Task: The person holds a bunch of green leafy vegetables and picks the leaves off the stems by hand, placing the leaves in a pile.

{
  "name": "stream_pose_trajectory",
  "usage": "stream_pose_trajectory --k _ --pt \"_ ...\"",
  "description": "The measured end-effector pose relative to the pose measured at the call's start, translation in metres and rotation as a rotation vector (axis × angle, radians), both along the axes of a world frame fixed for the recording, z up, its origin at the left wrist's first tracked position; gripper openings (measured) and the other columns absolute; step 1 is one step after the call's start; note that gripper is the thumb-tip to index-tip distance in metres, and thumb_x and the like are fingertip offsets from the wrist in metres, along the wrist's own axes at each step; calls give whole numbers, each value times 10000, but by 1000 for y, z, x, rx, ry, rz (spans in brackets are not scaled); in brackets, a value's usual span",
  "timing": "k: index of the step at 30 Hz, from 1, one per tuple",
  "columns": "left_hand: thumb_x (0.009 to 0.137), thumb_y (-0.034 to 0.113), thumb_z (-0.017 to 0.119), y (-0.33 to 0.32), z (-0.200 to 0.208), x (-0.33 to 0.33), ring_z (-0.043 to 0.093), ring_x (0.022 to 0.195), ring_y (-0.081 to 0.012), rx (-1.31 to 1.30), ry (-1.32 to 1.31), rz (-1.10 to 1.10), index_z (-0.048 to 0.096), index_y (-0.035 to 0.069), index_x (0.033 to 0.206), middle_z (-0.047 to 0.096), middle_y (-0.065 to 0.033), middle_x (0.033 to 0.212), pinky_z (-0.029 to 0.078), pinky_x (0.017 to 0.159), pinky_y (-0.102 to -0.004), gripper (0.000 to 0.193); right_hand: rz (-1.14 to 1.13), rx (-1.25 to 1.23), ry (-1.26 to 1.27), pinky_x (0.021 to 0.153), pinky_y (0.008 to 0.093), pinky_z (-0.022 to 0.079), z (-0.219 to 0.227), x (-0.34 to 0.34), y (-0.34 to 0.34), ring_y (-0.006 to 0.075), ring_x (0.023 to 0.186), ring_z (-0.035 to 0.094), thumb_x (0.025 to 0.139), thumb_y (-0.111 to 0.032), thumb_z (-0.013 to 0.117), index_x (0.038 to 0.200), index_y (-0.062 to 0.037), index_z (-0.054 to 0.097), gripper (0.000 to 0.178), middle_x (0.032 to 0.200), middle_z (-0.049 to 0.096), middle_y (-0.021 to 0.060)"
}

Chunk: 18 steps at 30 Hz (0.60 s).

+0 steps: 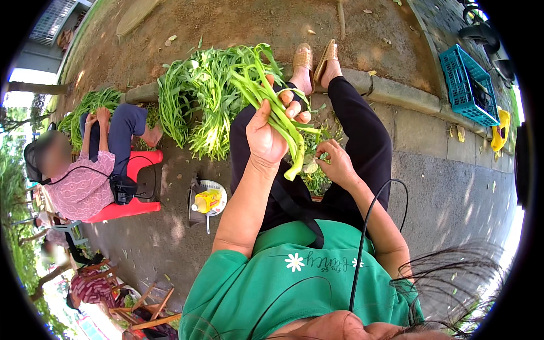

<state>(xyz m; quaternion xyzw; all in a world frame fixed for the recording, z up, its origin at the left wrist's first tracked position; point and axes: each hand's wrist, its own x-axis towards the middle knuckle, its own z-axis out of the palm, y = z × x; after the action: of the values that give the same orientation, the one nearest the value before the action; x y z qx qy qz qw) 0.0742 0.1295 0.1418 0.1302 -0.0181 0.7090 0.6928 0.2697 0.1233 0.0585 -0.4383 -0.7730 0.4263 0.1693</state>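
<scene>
Loose hair [453,266], stems [278,117] between bottle [207,200] and crate [460,85]

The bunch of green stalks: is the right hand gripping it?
No, the left hand grips the green stalks, while the right hand is off to their right.

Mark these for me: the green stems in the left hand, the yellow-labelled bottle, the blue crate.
Green stems [277,118]: head view, middle of the held bunch.
Yellow-labelled bottle [210,199]: head view, on its label.
Blue crate [455,79]: head view, slatted side wall.
</scene>
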Motion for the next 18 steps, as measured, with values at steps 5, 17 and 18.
stream_pose_trajectory --k 5,17,18 --pt "947 220 465 2 -5 4 514 823 -183 -13 8 -11 423 220 1321 541 -76 1028 414 800 -414 376 -44 -66 54 746 353 475 -10 1 0 273 852 588 762 -113 630 846 -38 613 114 906 573 102" --pt "940 237 478 12 -27 12 517 824 -180 -142 -11 -17 449 216 1306 558 -65 1021 405 810 -405 367 -65 -40 101 693 387 477 -23 15 1 315 786 602 896 -292 547 884 -11 664 305 849 613 146" --pt "940 238 479 13 -29 12 518 821 -180 -168 -17 -13 452 217 1304 562 -60 1019 404 811 -402 365 -61 -44 104 696 389 477 -24 16 2 318 789 602 901 -296 540 884 -11 665 312 851 614 147"
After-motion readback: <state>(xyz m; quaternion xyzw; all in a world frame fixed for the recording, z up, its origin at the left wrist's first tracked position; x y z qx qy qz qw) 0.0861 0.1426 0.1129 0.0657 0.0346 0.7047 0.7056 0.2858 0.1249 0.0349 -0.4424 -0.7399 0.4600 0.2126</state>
